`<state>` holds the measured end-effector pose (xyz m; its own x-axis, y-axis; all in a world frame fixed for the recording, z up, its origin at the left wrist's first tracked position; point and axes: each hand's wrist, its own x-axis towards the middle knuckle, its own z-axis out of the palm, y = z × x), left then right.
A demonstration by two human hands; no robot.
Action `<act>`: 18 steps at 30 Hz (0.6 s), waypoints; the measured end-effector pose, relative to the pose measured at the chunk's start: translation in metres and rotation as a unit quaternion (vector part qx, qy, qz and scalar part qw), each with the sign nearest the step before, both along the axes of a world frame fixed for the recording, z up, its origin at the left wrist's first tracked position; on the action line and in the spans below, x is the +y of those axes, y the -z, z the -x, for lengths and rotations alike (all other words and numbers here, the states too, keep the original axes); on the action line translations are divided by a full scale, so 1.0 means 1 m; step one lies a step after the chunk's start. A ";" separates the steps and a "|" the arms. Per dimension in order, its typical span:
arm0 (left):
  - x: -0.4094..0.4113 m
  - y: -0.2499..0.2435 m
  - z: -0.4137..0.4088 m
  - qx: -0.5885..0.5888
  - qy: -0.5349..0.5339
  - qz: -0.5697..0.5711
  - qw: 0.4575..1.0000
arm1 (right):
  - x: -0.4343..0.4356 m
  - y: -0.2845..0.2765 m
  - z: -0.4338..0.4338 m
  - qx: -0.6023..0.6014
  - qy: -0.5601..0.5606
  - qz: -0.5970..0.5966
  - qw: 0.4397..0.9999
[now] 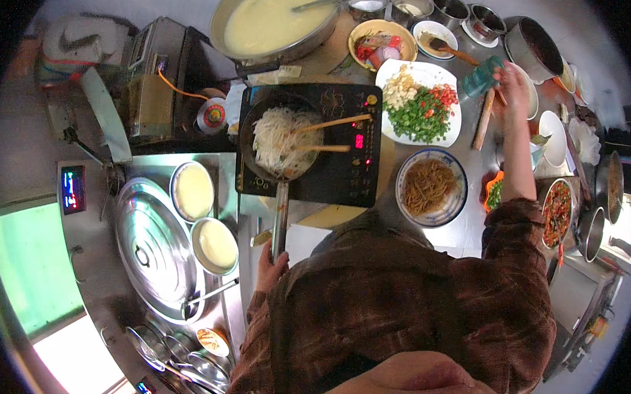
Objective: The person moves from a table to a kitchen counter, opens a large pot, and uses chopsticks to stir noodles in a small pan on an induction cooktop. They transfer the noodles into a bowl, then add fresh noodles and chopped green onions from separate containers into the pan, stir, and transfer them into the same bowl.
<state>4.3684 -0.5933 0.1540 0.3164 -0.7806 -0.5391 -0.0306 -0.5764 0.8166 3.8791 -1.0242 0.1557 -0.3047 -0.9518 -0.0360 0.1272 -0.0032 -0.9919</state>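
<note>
My left hand (273, 267) grips the metal handle (281, 216) of a frying pan. The dark pan (249, 156) sits on a black induction cooktop (343, 182) with lit red digits. White noodles (284, 134) fill the pan, and two wooden chopsticks (332, 124) stick out of them toward the right. Up on the right, my right hand (511, 89) has its fingers around a translucent teal container (483, 78), slightly blurred. Close to that hand are a white bowl (529, 93) and a wooden rolling pin or stick (484, 120).
Beside the cooktop stand a white plate (386, 128) of chopped greens, garlic and chillies and a blue-rimmed bowl (457, 202) of brown strands. A large pot (323, 42) of pale liquid is behind. Leftward lie a big metal lid (148, 225) and two bowls (214, 245) of pale liquid.
</note>
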 end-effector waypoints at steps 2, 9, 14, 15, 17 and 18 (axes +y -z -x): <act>-0.011 -0.005 -0.002 -0.063 0.033 -0.032 0.997 | -0.025 0.001 0.062 0.044 0.035 0.018 0.998; -0.019 -0.009 0.012 -0.274 0.036 -0.109 0.955 | -0.145 0.060 0.129 0.215 0.042 -0.078 0.973; -0.019 -0.008 0.018 -0.361 0.049 -0.152 0.919 | -0.214 0.088 0.137 0.283 0.036 -0.080 0.955; -0.017 -0.007 0.019 -0.361 0.042 -0.156 0.918 | -0.224 0.088 0.134 0.280 0.031 -0.082 0.956; -0.012 -0.002 0.015 -0.361 0.034 -0.164 0.917 | -0.236 0.094 0.132 0.274 0.025 -0.088 0.957; -0.009 0.003 0.013 -0.364 0.018 -0.148 0.919 | -0.245 0.100 0.135 0.262 0.029 -0.093 0.960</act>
